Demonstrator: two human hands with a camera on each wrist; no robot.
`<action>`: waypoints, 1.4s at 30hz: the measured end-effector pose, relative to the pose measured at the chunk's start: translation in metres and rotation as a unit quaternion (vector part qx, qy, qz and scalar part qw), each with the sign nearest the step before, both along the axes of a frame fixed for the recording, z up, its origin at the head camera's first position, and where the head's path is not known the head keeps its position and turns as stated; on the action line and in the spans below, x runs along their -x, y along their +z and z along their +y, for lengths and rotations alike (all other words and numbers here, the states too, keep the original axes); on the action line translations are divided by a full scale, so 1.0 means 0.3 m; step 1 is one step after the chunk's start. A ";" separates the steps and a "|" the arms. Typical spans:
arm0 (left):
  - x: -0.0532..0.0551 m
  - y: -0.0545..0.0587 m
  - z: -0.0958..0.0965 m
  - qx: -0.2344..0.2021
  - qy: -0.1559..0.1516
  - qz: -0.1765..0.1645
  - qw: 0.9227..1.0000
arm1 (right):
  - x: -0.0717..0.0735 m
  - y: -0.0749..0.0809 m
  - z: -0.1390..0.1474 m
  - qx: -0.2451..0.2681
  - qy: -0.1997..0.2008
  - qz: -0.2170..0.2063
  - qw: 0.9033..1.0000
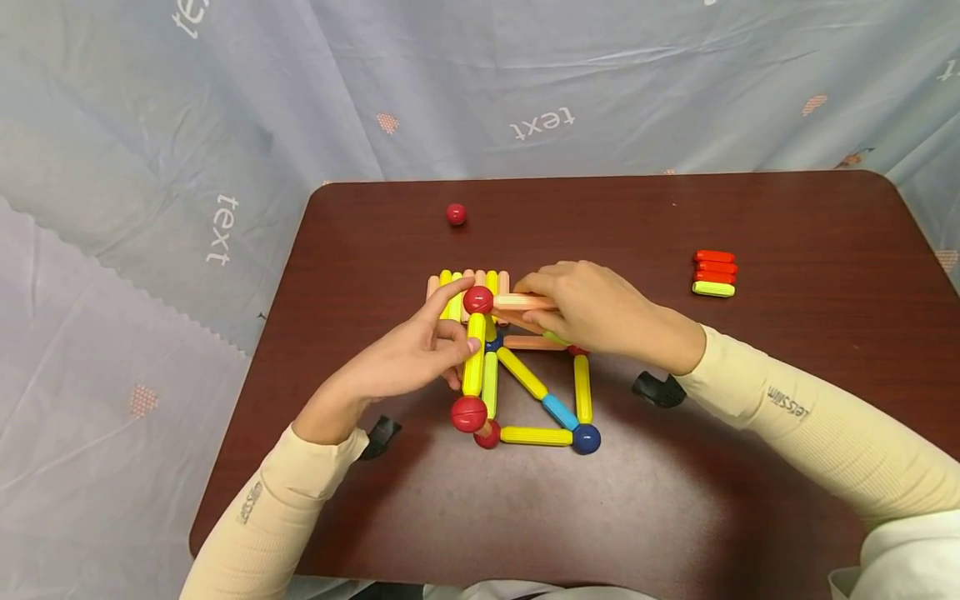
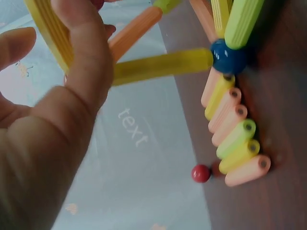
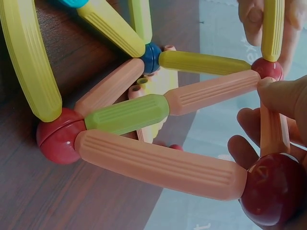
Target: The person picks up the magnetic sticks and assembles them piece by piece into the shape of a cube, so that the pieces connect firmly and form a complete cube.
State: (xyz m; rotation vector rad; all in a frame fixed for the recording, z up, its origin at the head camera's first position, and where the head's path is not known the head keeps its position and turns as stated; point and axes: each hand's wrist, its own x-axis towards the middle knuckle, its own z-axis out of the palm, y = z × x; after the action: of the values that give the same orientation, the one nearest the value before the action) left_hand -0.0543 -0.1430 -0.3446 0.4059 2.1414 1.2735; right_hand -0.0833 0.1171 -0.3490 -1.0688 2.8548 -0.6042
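Note:
A frame of magnetic rods and balls stands on the table. My left hand point(image 1: 401, 354) holds an upper yellow rod point(image 1: 475, 358), thumb on its side and index finger reaching to a red ball point(image 1: 478, 300). From that ball a peach rod point(image 1: 517, 302) runs right, and my right hand point(image 1: 607, 308) pinches it between thumb and fingers. In the right wrist view this peach rod point(image 3: 274, 129) links two red balls, the nearer one point(image 3: 273, 189) close by the fingertips. A green rod point(image 3: 127, 115) and another peach rod slope up from a lower red ball point(image 3: 62, 136).
Several peach, yellow and green rods point(image 2: 247, 171) lie in a row behind the frame. A loose red ball point(image 1: 456, 214) sits farther back. Red rods point(image 1: 716, 267) and a yellow-green rod point(image 1: 713, 289) lie at the right. A blue ball point(image 1: 587, 438) marks the frame's near right corner.

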 end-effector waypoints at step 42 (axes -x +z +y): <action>0.214 -0.226 -0.129 0.295 0.110 0.167 0.934 | -0.010 -0.009 0.007 0.019 0.005 0.023 1.000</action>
State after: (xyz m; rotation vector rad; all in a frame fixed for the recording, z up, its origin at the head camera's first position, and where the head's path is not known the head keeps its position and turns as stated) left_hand -0.1186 -0.1816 -0.4125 0.1292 2.7852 0.6322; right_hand -0.0802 0.1190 -0.3517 -1.1161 2.8864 -0.6440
